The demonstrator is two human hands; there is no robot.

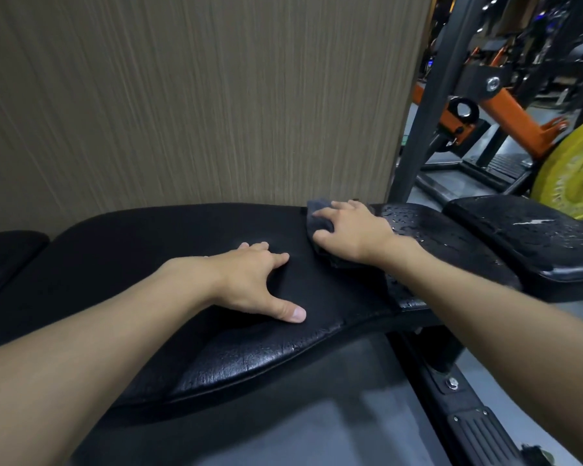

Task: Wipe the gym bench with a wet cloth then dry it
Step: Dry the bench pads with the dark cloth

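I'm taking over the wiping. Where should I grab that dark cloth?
Probably pinch the bunched fold of the cloth that sticks out past the fingers of the right hand, coming from the left along the bench; the rest lies under the palm.

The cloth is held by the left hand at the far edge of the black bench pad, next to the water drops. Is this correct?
Not quite: the hand is wrong. The head view shows the cloth held by the right hand at the far edge of the black bench pad, next to the water drops. The left hand rests bare on the pad.
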